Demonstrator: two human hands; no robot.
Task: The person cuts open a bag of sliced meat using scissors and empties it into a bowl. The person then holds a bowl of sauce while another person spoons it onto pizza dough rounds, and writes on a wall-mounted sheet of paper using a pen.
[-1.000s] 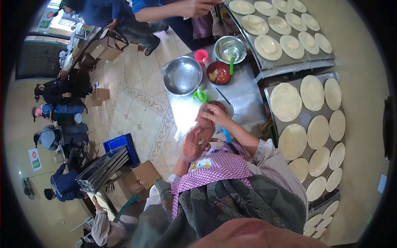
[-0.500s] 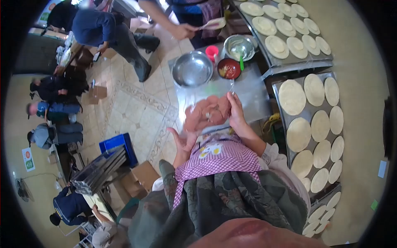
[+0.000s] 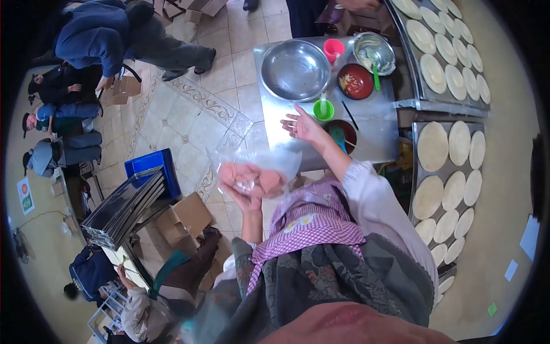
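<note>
A clear plastic bag (image 3: 252, 176) with several round pinkish slices inside rests in my left hand (image 3: 243, 198), whose fingers are curled under and behind it. My right hand (image 3: 303, 125) is over the metal table (image 3: 275, 123), fingers apart and holding nothing. Just beyond it are a green cup (image 3: 323, 109) and a large steel bowl (image 3: 295, 70). To its right a dark bowl (image 3: 345, 133) of red content holds a blue-green utensil, and a black stick (image 3: 350, 115) lies near.
Further back are a pink cup (image 3: 333, 49), a red bowl (image 3: 355, 81) and a steel bowl (image 3: 373, 53) with a green-handled utensil. Trays of flat dough rounds (image 3: 432, 146) line the right. People, boxes (image 3: 192, 215) and a blue crate (image 3: 152, 172) are at the left.
The bag has moved left, now only in my left hand. My right hand has let go of it and reached over the table. The view has shifted, showing more of the tabletop.
</note>
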